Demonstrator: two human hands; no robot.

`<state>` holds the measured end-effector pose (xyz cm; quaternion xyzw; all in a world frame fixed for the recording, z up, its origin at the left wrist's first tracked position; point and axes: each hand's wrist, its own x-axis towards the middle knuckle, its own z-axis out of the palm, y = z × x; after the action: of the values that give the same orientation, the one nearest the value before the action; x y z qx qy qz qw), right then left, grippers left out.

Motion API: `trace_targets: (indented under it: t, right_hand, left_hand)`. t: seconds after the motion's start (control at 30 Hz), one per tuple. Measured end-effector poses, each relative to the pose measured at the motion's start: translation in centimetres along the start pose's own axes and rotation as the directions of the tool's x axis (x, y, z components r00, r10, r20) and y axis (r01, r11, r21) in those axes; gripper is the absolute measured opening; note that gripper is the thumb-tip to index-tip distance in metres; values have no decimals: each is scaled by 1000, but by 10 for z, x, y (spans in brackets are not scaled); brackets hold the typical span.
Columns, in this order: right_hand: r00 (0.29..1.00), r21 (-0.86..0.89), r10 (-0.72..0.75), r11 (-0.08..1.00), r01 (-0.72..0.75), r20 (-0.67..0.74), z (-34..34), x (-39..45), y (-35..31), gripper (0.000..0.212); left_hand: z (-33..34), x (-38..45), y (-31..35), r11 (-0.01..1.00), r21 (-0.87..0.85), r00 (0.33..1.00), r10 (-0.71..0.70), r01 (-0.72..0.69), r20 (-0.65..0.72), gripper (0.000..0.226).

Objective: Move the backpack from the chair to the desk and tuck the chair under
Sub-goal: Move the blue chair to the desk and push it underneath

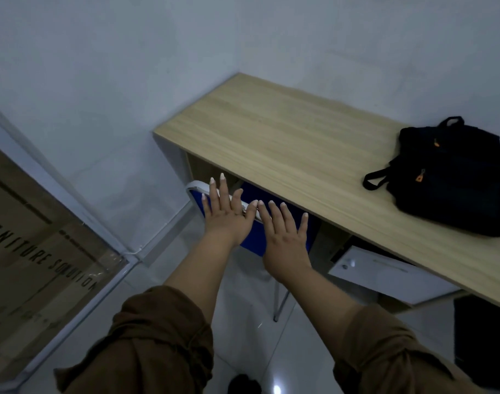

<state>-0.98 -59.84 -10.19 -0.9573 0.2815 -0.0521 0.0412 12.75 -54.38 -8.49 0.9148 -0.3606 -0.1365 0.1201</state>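
Observation:
A black backpack (453,177) with orange zip pulls lies on the right part of the light wooden desk (285,143). The blue chair (250,240) with a white frame stands under the desk's front edge; only its backrest and one thin leg show. My left hand (224,214) and my right hand (284,237) lie side by side against the top of the backrest, fingers spread and flat, holding nothing.
White walls meet in a corner behind the desk. A glass door with dark lettering (44,251) stands at the left. A white drawer unit (385,277) sits under the desk at the right, a dark object (482,336) beside it. The floor is glossy white tile.

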Motion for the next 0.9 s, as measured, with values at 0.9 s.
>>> trace_targets:
  t: [0.9]
  right_hand:
    - [985,170,13,984,-43,170,-13,97,39,98]
  left_hand:
    - [-23,101,19,999,7,985,32,-34,172,74]
